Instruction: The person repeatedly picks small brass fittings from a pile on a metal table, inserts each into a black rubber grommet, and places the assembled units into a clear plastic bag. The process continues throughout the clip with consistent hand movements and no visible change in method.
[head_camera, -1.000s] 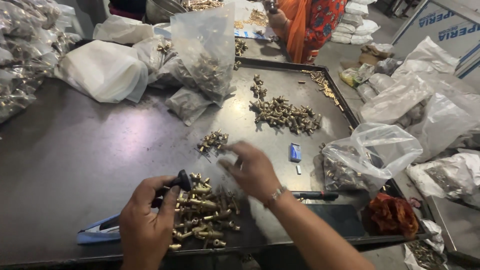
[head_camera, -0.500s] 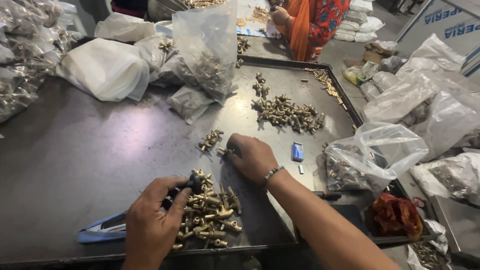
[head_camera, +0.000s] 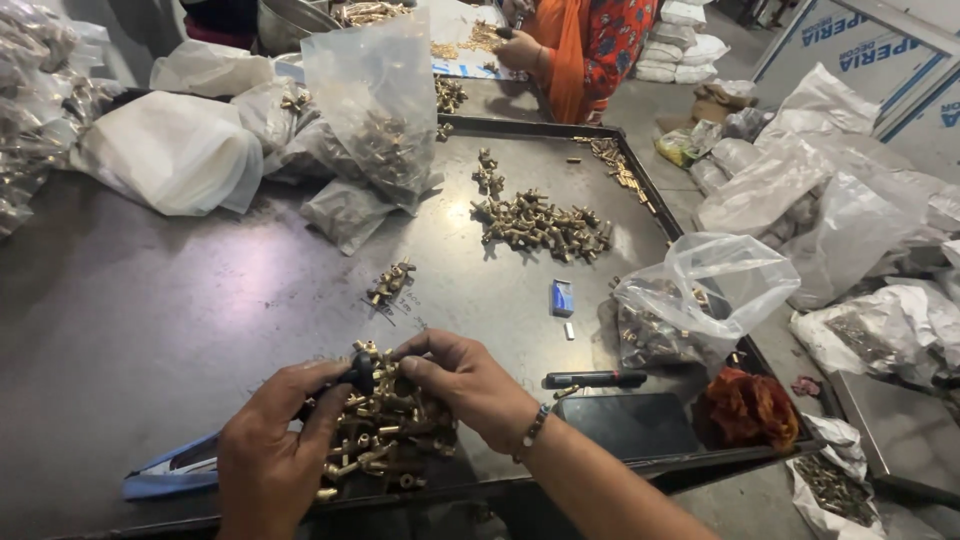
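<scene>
My left hand (head_camera: 268, 452) is closed around a black-knobbed piece (head_camera: 360, 372) just above a pile of small brass fittings (head_camera: 385, 445) at the tray's near edge. My right hand (head_camera: 468, 385) is right beside it. Its fingertips pinch a brass fitting against the black knob, and a bracelet sits on its wrist. A blue-handled tool (head_camera: 168, 472) pokes out from under my left hand on the left. A small cluster of brass fittings (head_camera: 390, 282) lies farther out, with a larger heap (head_camera: 545, 225) beyond it.
The dark metal tray (head_camera: 150, 330) also holds a small blue box (head_camera: 562, 297), a black marker (head_camera: 595, 379), a dark flat slab (head_camera: 630, 425), a red cloth (head_camera: 750, 408) and a clear bag of fittings (head_camera: 690, 300). More plastic bags (head_camera: 375, 100) crowd the far side. Another person in orange (head_camera: 590, 50) works at the top.
My right hand went out to the small cluster of fittings and has come back to the black knob at my left hand. The left hand barely moved.
</scene>
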